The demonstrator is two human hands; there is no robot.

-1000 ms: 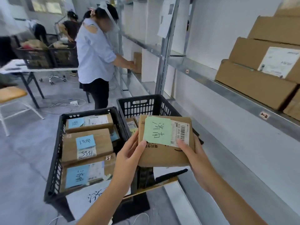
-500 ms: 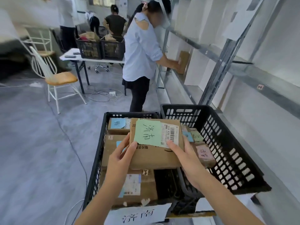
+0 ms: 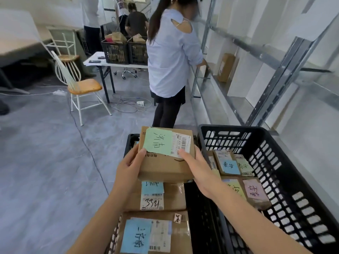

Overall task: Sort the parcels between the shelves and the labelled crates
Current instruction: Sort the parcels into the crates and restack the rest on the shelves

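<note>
Shelves (image 3: 280,76): they run down the right side. One brown box (image 3: 224,68) stands upright on them. The person in the pale shirt (image 3: 168,52) had a hand on it half a second ago and now has it off.
Crates: four black ones, two back on the table (image 3: 95,60) and two near.
Right crate (image 3: 275,162): unchanged. Four coloured notes show on its parcels: blue, green, yellow, pink.
Left crate (image 3: 129,142): two parcels lie uncovered, and the "3321" parcel (image 3: 163,198) was under the carried one before.
Held parcel (image 3: 165,167): one, now over the far end of the left crate, further out than before. Whether it rests on anything I cannot tell.
Left grip (image 3: 128,167): still clasps the parcel's left edge, thumb on top.
Right grip (image 3: 200,169): still clasps the right edge, thumb on the label.
Green note (image 3: 157,141): one, stuck on the parcel's top.
</note>
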